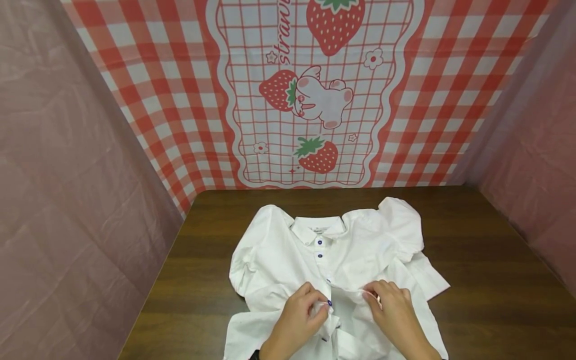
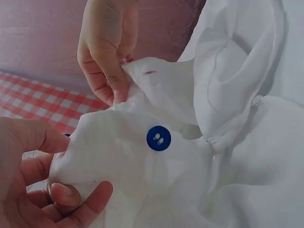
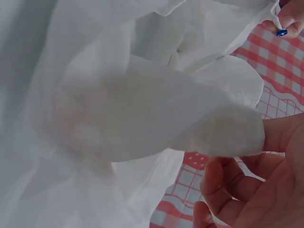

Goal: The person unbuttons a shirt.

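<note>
A white shirt [image 1: 288, 260] with blue buttons lies on the brown table, its collar at the far side. The top buttons near the collar sit on the front, and lower down the two front edges are spread apart. My left hand [image 1: 301, 315] pinches the button-side edge next to a blue button [image 1: 330, 303]. In the left wrist view, another blue button [image 2: 158, 138] shows on the cloth beside the fingers. My right hand [image 1: 391, 307] pinches the other front edge, which has a buttonhole [image 2: 150, 72]. In the right wrist view, thumb and finger grip the folded edge [image 3: 232, 133].
The brown wooden table [image 1: 189, 280] extends on both sides of the shirt. A red checked cloth with strawberries [image 1: 317, 155] hangs behind it. Pinkish curtains [image 1: 90, 175] stand left and right. A dark band [image 1: 255, 355] circles the left wrist.
</note>
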The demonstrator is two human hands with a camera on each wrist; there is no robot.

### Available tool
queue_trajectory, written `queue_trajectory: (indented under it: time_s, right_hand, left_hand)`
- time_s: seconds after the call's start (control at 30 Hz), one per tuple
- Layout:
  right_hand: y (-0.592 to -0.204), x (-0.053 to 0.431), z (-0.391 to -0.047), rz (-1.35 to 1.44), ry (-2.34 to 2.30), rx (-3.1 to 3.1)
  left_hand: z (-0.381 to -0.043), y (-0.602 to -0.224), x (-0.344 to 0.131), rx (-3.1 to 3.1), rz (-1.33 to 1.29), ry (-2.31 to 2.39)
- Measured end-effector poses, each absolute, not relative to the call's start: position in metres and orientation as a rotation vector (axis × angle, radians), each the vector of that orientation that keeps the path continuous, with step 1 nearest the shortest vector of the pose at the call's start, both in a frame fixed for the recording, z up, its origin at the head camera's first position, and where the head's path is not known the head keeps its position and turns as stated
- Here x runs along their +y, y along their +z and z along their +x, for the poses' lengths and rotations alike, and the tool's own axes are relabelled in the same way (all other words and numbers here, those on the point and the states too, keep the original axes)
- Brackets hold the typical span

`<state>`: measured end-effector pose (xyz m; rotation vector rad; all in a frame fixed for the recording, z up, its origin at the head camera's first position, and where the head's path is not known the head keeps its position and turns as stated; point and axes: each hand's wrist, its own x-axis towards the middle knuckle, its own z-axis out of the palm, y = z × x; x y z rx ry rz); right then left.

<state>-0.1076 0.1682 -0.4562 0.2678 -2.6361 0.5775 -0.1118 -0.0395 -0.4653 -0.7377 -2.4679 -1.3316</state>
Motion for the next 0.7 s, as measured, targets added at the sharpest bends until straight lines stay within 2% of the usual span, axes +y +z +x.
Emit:
queue_trajectory:
  time_s: [0.43, 0.7]
  right_hand:
    - [-0.469, 0.174, -0.101, 0.200, 0.560, -2.799]
    - [-0.461, 0.171, -0.101, 0.199, 0.625, -2.882]
  left_hand:
    - [-0.102, -0.474, -0.040, -2.535, -0.775, -1.377]
    - [-0.098, -0.478, -0.043, -2.623, -0.894, -1.333]
